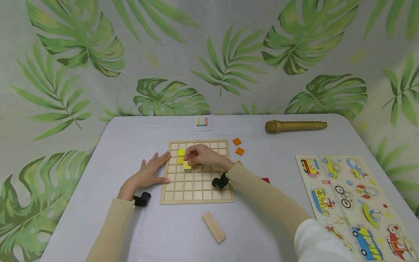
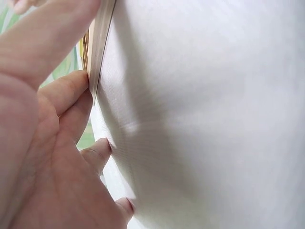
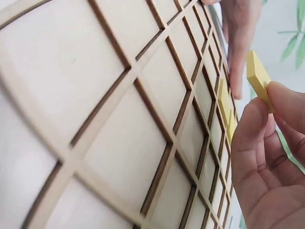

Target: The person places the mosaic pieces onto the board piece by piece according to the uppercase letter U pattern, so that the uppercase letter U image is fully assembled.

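A wooden grid board [image 1: 188, 186] lies flat on the table. Its left edge is steadied by my left hand [image 1: 146, 177], with fingers and thumb spread along the rim; in the left wrist view, fingertips touch the board's side [image 2: 101, 45]. My right hand [image 1: 207, 156] pinches a yellow square tile [image 3: 258, 78] between thumb and index finger, held above the grid. Two other yellow tiles sit in cells near the upper left, an upper one [image 1: 181, 152] and a lower one [image 1: 179, 160] just beneath it. The right hand partly hides the cells around it.
Orange tiles [image 1: 240, 151] lie right of the board, and a red tile [image 1: 266, 180] shows behind the right forearm. A pattern card [image 1: 209, 127] lies beyond the board, a wooden block [image 1: 214, 228] in front. A brown microphone-shaped object [image 1: 296, 126] and a vehicle puzzle [image 1: 355, 182] occupy the right side.
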A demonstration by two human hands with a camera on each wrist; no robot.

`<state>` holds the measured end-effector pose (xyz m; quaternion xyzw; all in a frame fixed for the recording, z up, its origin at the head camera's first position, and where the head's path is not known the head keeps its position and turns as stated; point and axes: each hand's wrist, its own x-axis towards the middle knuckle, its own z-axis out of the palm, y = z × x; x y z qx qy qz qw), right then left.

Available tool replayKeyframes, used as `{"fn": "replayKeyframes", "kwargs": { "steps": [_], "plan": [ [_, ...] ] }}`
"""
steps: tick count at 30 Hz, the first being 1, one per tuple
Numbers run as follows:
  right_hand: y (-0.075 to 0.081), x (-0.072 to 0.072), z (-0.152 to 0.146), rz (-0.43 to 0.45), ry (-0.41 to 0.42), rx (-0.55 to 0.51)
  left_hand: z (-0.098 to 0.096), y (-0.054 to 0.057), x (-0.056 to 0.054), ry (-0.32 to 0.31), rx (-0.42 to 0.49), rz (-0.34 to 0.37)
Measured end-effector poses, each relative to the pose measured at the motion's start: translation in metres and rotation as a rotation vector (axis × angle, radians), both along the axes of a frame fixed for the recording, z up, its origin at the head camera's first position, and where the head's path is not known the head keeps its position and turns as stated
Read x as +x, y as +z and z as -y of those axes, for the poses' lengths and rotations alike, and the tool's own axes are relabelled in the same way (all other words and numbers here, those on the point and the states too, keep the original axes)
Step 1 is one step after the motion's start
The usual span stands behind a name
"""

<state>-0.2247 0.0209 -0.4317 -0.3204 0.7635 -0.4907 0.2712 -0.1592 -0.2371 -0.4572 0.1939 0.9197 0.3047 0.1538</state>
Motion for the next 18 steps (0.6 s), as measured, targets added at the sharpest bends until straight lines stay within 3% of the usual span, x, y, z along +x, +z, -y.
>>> {"fn": "replayKeyframes", "kwargs": {
  "steps": [5,18],
  "plan": [
    [-0.006,0.001,0.016,-0.045,-0.026,0.069,0.000,0.001,0.001,-0.002,0.006,-0.001],
    [-0.005,0.015,0.040,-0.334,-0.070,0.271,0.000,0.001,0.001,-0.001,0.022,-0.003]
  ]
}}
